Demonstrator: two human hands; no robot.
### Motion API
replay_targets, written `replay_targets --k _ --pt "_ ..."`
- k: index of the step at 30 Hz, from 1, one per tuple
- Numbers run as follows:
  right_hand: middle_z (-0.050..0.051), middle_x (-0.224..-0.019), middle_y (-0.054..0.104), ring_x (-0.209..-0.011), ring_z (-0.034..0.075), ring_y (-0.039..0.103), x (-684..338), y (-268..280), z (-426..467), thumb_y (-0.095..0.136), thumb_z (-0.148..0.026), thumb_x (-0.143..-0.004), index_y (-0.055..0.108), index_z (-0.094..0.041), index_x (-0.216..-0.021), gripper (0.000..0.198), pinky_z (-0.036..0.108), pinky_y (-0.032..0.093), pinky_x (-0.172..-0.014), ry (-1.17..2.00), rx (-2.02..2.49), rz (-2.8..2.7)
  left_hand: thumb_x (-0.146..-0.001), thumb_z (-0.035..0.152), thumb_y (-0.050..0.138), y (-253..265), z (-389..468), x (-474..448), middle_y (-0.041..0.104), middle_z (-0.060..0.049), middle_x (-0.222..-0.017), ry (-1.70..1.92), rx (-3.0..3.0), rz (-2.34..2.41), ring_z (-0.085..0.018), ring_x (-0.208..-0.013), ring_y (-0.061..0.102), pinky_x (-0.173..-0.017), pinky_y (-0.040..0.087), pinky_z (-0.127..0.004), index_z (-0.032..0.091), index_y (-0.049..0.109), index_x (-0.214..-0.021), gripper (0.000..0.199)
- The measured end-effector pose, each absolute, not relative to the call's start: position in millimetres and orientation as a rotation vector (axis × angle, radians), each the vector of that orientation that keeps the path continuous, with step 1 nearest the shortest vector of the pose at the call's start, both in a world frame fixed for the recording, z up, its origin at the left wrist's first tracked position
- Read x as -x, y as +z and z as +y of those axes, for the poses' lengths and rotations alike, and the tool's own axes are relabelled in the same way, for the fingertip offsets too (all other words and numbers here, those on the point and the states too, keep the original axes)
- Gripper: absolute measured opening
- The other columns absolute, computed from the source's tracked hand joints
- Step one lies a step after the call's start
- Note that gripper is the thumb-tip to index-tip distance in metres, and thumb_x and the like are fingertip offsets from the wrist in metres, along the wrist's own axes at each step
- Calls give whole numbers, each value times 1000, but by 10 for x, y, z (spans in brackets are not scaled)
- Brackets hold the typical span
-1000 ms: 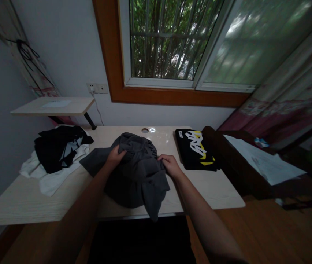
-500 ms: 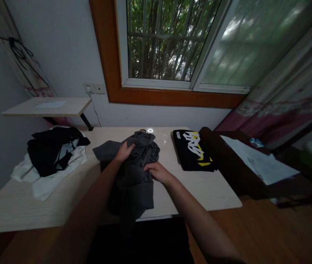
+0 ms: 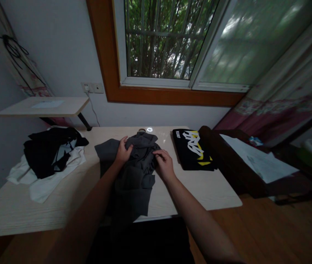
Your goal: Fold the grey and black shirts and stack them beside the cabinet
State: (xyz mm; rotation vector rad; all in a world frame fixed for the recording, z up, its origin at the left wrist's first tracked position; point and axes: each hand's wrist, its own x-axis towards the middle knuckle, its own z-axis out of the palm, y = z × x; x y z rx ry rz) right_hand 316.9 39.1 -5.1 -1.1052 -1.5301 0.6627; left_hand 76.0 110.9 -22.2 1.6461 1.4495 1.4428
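— Pale, wood-grained bench [image 3: 208,190] across the lower frame: what worries you at its near edge?

— The dark grey cloth garment [image 3: 135,183] with a gathered band. It lies crumpled at mid-frame, its lower end at the front edge, perhaps over it; black fabric [image 3: 145,244] at bottom centre makes that hard to tell. With a slack hold, its own weight could drag it down.

— How firm is the hold?

— The right hand [image 3: 166,165] appears to pinch the gathered band between thumb and forefinger. It's a small grip, so a sharp pull could slip it.

— And the left hand [image 3: 123,152]?

— On the cloth's upper left, thumb apart from the fingers; whether they grip a fold or merely press, I can't tell. If they merely press, a tug from the other side would swing the heap round and deepen the creases.

— Anything farther off?

— Right of centre, the folded black garment with white lettering [image 3: 194,143] is near enough for an outward sweep to skew its edges. At left, the loose black garment [image 3: 39,154] sits on a crumpled white garment [image 3: 42,190]; only a wide fling would catch those. Behind, a sheet of white paper [image 3: 47,104] on the small raised shelf [image 3: 21,106] might shift if cloth flapped.
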Motion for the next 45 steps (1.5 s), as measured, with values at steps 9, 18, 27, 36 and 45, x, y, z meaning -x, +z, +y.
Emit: replay_targets --k 9,18,27,36,45 --pt "8 -136 66 -130 27 53 -3164 -128 416 55 -11 -81 70 -23 -127 50 50 42 -113 332 1052 -2169 -93 34 53 -218 806 -469 58 -17 -130 1496 -1615 1458 -26 -123 60 -105 50 -46 16 51 -132 43" --pt "10 -133 65 -122 31 55 -3249 51 357 66 -31 -90 64 -28 -136 46 48 46 -104 170 1212 -2355 -94 33 47 -169 379 221 71 -10 -106 922 -2243 1709 -27 -106 63 -103 47 -51 21 70 -98 26" --pt "12 -109 68 -106 33 56 -3143 91 315 68 -38 -91 70 -24 -115 28 45 49 -90 -26 1307 -2314 -91 31 46 -127 339 257 75 -10 -110 1008 -2158 1788 -28 -110 66 -104 49 -49 22 73 -99 29" --pt "10 -100 66 -100 30 55 -3115 53 373 56 -33 -98 71 -24 -99 18 42 48 -89 -2 1290 -2256 -91 31 46 -132 335 229 75 -12 -111 994 -2163 1798 -30 -110 67 -104 49 -50 22 73 -97 29" --pt "11 -107 65 -104 29 53 -3087 40 384 55 -34 -100 68 -21 -103 19 41 46 -92 -65 1345 -2300 -91 25 47 -139 345 235 76 -10 -107 993 -2245 1779 -27 -106 68 -102 51 -47 21 71 -97 26"
